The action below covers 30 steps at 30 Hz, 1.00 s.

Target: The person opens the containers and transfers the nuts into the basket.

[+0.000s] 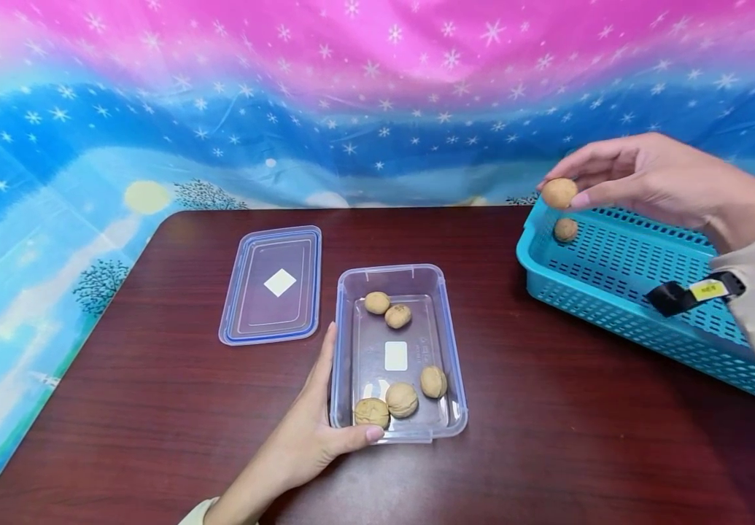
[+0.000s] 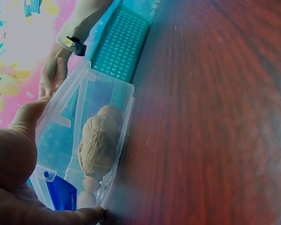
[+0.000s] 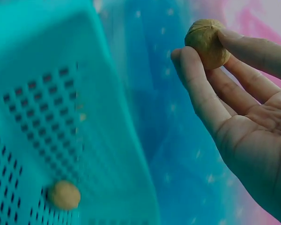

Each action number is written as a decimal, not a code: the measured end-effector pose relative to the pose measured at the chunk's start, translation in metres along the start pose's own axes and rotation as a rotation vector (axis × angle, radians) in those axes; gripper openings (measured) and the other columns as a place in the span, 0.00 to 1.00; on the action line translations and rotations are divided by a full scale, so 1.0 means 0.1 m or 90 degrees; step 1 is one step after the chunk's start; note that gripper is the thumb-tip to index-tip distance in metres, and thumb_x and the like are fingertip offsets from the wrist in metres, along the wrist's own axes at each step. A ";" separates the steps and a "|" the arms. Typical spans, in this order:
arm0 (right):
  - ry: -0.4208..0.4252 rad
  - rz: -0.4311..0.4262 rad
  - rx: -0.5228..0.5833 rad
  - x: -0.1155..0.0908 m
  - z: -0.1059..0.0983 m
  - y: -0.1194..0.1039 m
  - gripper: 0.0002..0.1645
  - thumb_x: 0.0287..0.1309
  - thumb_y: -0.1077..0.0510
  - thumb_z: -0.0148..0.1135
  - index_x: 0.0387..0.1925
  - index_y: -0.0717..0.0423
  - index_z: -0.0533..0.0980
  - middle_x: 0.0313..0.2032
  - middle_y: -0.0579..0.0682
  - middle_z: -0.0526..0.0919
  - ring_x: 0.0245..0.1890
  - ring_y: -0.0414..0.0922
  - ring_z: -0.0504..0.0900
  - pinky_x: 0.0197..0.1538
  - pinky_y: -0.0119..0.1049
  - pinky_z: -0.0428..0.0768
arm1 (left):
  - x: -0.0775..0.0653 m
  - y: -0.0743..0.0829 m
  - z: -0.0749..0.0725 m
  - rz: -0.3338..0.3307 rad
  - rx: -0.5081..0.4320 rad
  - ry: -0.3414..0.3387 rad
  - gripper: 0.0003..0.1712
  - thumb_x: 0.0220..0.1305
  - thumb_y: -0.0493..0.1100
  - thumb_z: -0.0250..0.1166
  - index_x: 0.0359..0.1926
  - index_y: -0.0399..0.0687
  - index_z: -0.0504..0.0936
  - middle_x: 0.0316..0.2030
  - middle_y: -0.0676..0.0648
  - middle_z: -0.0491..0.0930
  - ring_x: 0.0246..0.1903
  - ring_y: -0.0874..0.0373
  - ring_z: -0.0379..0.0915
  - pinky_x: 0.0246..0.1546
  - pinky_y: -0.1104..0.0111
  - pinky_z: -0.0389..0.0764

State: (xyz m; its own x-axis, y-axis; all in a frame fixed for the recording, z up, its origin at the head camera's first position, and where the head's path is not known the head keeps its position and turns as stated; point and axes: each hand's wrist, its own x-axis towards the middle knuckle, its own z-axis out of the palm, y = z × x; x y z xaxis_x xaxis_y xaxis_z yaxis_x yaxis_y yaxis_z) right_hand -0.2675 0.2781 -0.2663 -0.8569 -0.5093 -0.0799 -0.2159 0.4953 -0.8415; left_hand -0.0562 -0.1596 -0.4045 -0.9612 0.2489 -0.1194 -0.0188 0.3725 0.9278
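Observation:
Above the far left corner of the turquoise basket (image 1: 613, 313), my right hand (image 1: 666, 179) pinches a walnut (image 1: 559, 193) between thumb and fingertips. The right wrist view shows the same pinched walnut (image 3: 207, 44) higher than the basket rim. One more walnut (image 1: 565, 230) lies inside the basket near that corner. My left hand (image 1: 311, 430) grips the near left corner of a clear plastic container (image 1: 452, 343), thumb over the front rim and fingers along the left wall. Several walnuts (image 1: 402, 400) lie on the container's floor, some near the front and two toward the back.
A clear lid (image 1: 272, 313) with a blue seal and a white diamond label lies flat on the dark wooden table (image 1: 173, 408), left of the container. Behind the table hangs a pink and blue snowflake cloth (image 1: 364, 109). A black strap (image 1: 672, 297) hangs from the right wrist over the basket.

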 end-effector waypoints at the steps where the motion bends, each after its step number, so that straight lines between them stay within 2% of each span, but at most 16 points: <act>1: 0.005 0.003 0.005 0.00 -0.05 0.06 0.25 0.72 0.70 0.58 0.67 0.58 0.76 0.58 0.43 0.86 0.56 0.41 0.80 0.54 0.25 0.80 | 0.00 0.00 0.00 -0.001 0.000 0.000 0.80 0.50 0.48 0.83 0.85 0.68 0.30 0.85 0.47 0.38 0.82 0.46 0.38 0.78 0.39 0.42; 4: 0.015 0.031 0.021 0.02 -0.17 0.23 0.24 0.73 0.70 0.57 0.66 0.55 0.77 0.55 0.41 0.87 0.55 0.39 0.81 0.53 0.25 0.81 | 0.00 -0.01 0.00 0.000 0.002 0.000 0.80 0.50 0.48 0.83 0.85 0.68 0.30 0.85 0.48 0.38 0.83 0.47 0.38 0.78 0.39 0.42; 11: 0.028 0.127 0.030 0.06 -0.34 0.55 0.24 0.75 0.64 0.58 0.66 0.41 0.78 0.50 0.34 0.87 0.53 0.33 0.81 0.50 0.23 0.79 | 0.01 -0.01 0.00 0.002 0.006 0.002 0.80 0.50 0.49 0.83 0.85 0.66 0.30 0.85 0.48 0.37 0.83 0.47 0.37 0.78 0.39 0.41; 16: 0.020 0.155 0.076 0.09 -0.42 0.75 0.24 0.75 0.66 0.57 0.61 0.36 0.79 0.48 0.34 0.88 0.51 0.31 0.85 0.50 0.23 0.82 | 0.00 0.00 0.00 0.000 0.001 0.000 0.80 0.50 0.48 0.84 0.85 0.67 0.30 0.85 0.47 0.38 0.83 0.47 0.37 0.78 0.39 0.41; 23: -0.001 0.156 0.170 0.10 -0.47 1.00 0.25 0.75 0.71 0.53 0.57 0.40 0.82 0.49 0.38 0.89 0.50 0.35 0.87 0.52 0.30 0.86 | 0.01 -0.01 0.00 0.003 0.000 -0.001 0.80 0.50 0.47 0.84 0.85 0.67 0.30 0.85 0.47 0.38 0.83 0.46 0.37 0.78 0.39 0.41; 30: 0.005 0.219 0.143 0.16 -0.44 1.11 0.22 0.76 0.68 0.55 0.55 0.37 0.79 0.50 0.30 0.84 0.50 0.32 0.85 0.55 0.34 0.86 | 0.01 -0.01 -0.01 0.001 -0.001 0.000 0.80 0.50 0.48 0.84 0.85 0.69 0.30 0.85 0.48 0.38 0.83 0.47 0.37 0.78 0.39 0.41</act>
State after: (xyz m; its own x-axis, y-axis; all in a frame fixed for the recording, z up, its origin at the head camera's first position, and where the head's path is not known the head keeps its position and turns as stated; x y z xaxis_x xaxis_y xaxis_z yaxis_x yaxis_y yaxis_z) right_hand -0.3256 0.3558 -0.3377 -0.8653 -0.3350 -0.3728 0.1897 0.4696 -0.8622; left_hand -0.0574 -0.1603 -0.4056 -0.9612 0.2490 -0.1185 -0.0184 0.3708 0.9285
